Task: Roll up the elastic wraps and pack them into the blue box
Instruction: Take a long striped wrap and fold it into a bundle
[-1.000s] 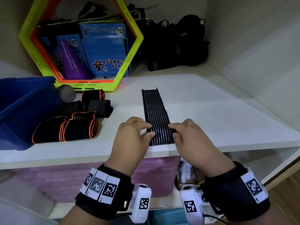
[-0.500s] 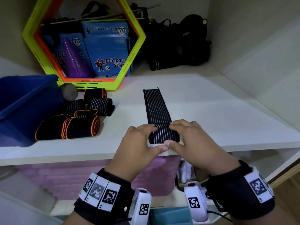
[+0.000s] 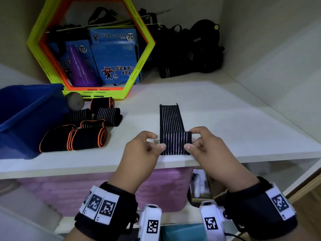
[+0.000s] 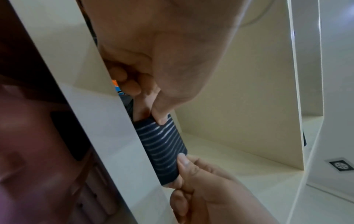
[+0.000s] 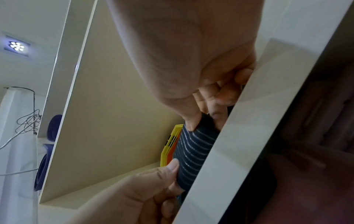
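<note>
- Our left hand (image 3: 141,150) and right hand (image 3: 206,147) pinch the ends of the half-rolled black, white-striped elastic wrap (image 3: 175,143) at the white shelf (image 3: 225,122) edge.
- Uneven finger pressure could skew the roll.
- The blue plastic box (image 3: 26,108) waits far left.

Light: dim, soft on your white shelf (image 3: 225,119) | Source: ceiling LED lamp (image 5: 17,46), glaring | Shadows: deep at shelf back | Blur: wrist views soft, edges bent
</note>
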